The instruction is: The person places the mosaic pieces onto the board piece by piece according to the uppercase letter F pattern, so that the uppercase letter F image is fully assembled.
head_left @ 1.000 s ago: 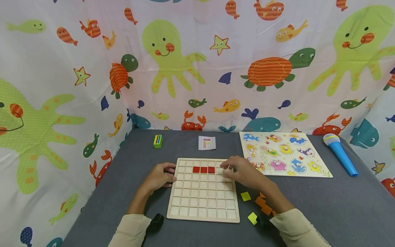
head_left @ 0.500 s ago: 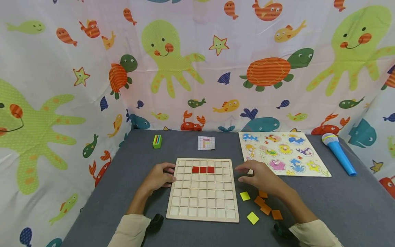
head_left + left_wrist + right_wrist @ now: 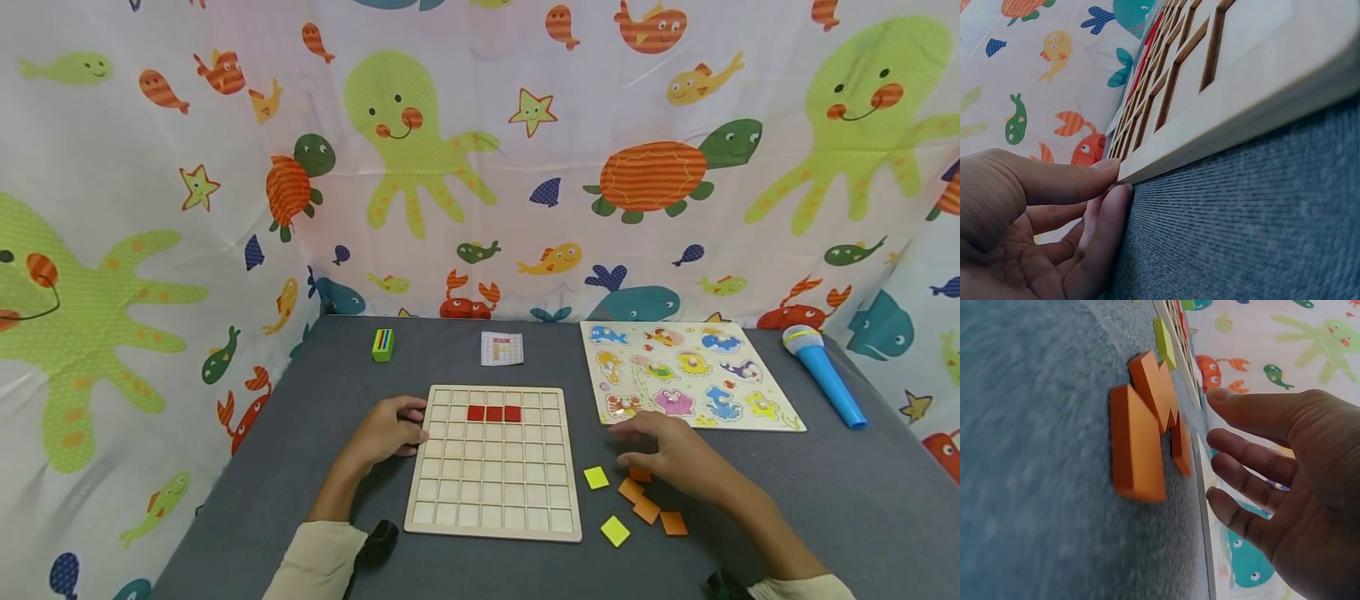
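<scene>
With the grid board (image 3: pixel 491 467) pinched by the left hand (image 3: pixel 386 429), the spread right hand (image 3: pixel 671 450) was drawn back within reach of orange tiles (image 3: pixel 647 510), lower right.

No word, number or brand can be read. A small card (image 3: pixel 502 348), ahead of the left fingers (image 3: pixel 1104 237) and to their right, bears a printed grid with coloured squares; any finer print is too small to tell.

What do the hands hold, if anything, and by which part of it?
The left hand pinches the wooden grid board by its left edge; the right hand holds nothing.
</scene>
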{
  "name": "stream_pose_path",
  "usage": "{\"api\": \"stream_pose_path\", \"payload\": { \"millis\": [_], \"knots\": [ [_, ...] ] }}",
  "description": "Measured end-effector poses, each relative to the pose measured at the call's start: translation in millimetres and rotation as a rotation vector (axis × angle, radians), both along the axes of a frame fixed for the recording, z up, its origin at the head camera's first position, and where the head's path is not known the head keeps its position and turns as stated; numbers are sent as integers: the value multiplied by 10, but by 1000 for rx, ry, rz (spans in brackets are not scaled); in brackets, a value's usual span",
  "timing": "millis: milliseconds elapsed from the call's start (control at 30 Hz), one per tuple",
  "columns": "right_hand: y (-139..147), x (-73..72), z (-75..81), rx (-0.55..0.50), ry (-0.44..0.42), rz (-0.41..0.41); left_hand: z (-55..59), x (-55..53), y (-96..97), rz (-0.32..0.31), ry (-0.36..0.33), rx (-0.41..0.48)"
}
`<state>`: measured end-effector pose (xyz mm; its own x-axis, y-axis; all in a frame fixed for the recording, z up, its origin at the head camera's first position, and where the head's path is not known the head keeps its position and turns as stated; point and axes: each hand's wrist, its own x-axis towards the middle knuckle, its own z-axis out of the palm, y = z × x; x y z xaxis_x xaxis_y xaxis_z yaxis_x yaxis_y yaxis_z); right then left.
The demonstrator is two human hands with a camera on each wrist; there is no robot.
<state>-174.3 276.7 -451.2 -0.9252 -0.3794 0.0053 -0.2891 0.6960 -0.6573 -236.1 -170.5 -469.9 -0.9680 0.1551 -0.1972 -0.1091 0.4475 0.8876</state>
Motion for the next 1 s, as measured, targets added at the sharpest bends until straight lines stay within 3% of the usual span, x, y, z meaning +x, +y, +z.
{"api": "stream_pose_path", "payload": {
  "millis": [367,1000],
  "knots": [
    [125,127,3,59,-38,-9,-17,14,-13,-4,-3,16],
    [227,125,8,96,-131,13,0,-2,-2,-8,-1,16]
  ]
}}
